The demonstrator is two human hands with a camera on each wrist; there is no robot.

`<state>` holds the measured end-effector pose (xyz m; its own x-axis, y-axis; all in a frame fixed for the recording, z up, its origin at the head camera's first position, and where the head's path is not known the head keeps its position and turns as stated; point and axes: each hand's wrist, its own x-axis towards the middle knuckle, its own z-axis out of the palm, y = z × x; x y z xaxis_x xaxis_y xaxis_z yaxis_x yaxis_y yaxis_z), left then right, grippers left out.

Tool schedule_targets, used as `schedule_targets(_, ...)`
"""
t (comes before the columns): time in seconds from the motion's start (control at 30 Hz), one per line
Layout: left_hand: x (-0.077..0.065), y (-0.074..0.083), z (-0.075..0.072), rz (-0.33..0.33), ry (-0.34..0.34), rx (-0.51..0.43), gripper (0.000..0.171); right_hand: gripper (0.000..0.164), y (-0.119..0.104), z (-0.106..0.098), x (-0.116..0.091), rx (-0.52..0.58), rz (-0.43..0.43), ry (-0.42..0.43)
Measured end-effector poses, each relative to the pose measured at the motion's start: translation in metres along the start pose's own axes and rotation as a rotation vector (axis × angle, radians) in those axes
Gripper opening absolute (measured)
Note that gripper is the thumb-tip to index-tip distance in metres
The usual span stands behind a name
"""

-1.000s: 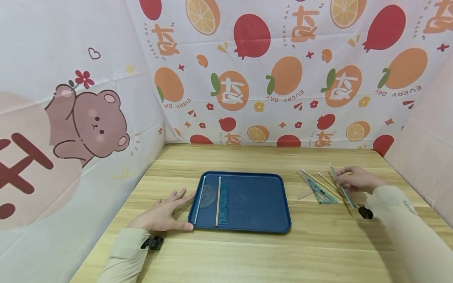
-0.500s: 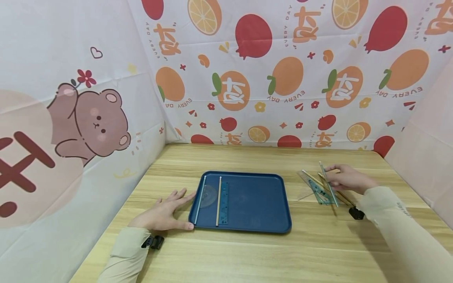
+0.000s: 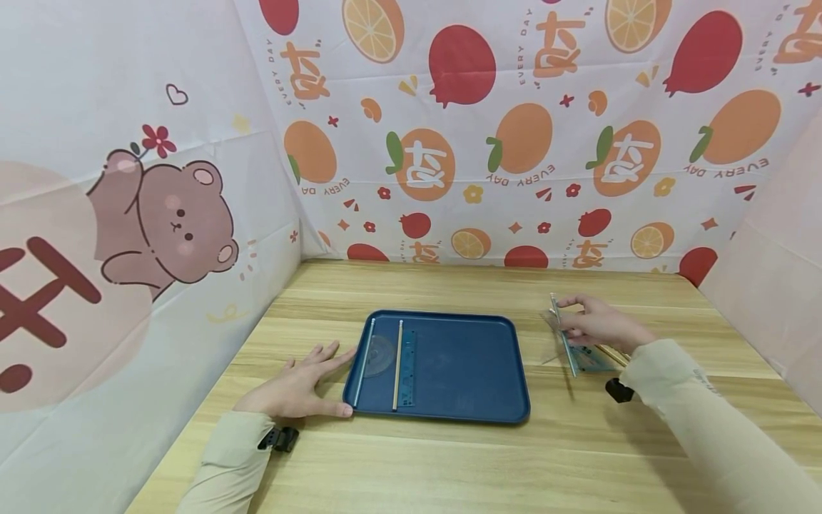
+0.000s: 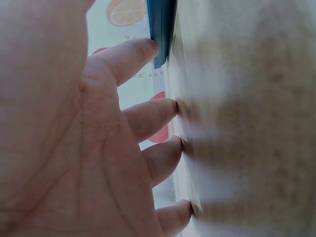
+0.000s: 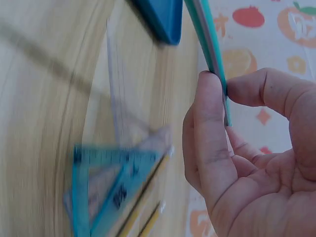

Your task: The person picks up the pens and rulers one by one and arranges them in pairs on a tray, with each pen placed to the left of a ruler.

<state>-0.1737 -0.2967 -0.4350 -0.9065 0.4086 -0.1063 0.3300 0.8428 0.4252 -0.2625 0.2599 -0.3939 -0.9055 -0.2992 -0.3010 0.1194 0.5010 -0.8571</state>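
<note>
My right hand [image 3: 597, 325] pinches a green pencil [image 5: 210, 44] between thumb and fingers, above the table right of the tray. Below it lie a teal set square [image 5: 79, 192], a clear set square [image 5: 114, 84] and two yellow pencils [image 5: 140, 197], partly hidden by the hand in the head view. My left hand [image 3: 297, 385] rests with spread fingers beside the blue tray [image 3: 465, 368], its thumb and forefinger at the left rim. Inside the tray are a green pencil [image 3: 364, 363], a clear protractor [image 3: 382, 355], a yellow pencil [image 3: 397, 364] and a teal ruler [image 3: 408, 368].
The wooden table [image 3: 449, 464] meets a fruit-printed cloth [image 3: 475, 143] at the back. A white cloth with a printed bear [image 3: 180, 221] stands along the left, and a pale cloth [image 3: 777, 271] along the right.
My right hand has moved left with the green pencil, across the set squares and yellow pencils toward the tray. The left hand has stayed at the tray's rim.
</note>
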Motion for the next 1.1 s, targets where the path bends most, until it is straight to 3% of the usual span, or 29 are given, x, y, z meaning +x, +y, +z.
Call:
schedule_targets(0.5, -0.002, 0.001, 0.000, -0.007, -0.002, -0.006, 0.110, 0.063, -0.029, 0.060, 0.015, 0.071, -0.050, -0.035)
schedule_targets(1.1, -0.002, 0.001, 0.000, -0.007, 0.001, -0.008, 0.109, 0.065, -0.064, 0.132, 0.043, 0.076, -0.078, -0.042)
